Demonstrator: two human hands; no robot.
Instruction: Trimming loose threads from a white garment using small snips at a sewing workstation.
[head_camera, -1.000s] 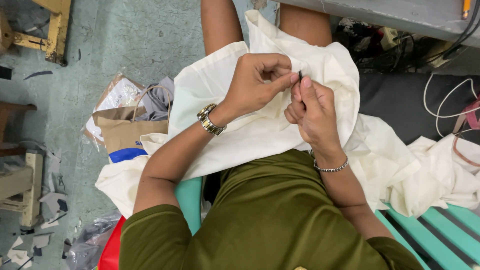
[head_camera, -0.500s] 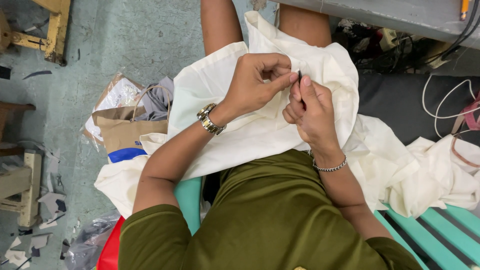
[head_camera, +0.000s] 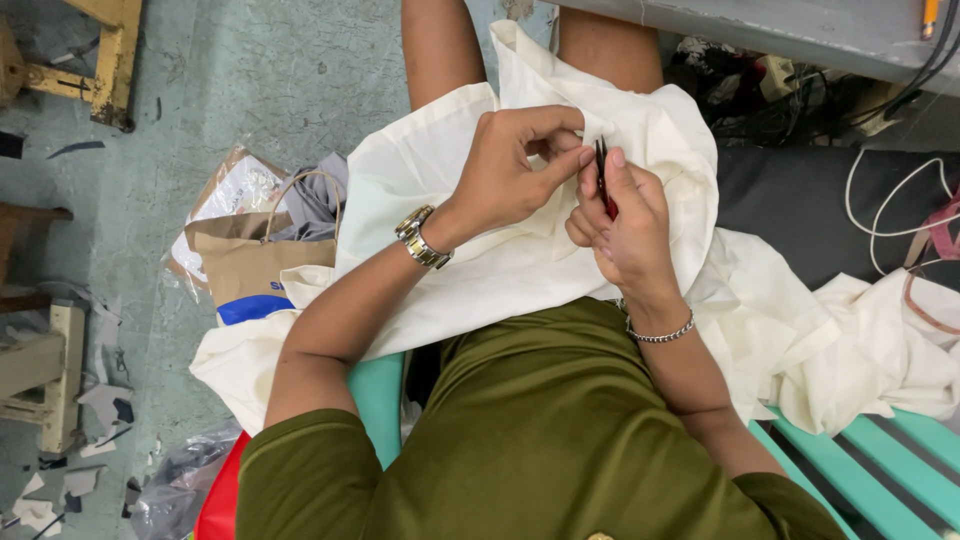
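Trimming step: your right hand (head_camera: 622, 225) grips small red-handled snips (head_camera: 603, 180), left hand (head_camera: 515, 165) pinches cream cloth (head_camera: 480, 270) at the blades. Next calls for a steady, taut hold.

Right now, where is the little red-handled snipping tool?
In the head view, the small red-handled snipping tool sits in the right hand, above the cream cloth, beside the left hand.

We record the cream cloth (head_camera: 500, 270) as matt woven fabric, softly creased. The small snips (head_camera: 603, 180) above it show dark metal blades and a glossy red handle. Left of the cloth, the wristwatch (head_camera: 421, 237) is polished metal and the brown bag (head_camera: 245, 265) is matt paper. The bench slats (head_camera: 880, 480) below the cloth are smooth, painted turquoise.
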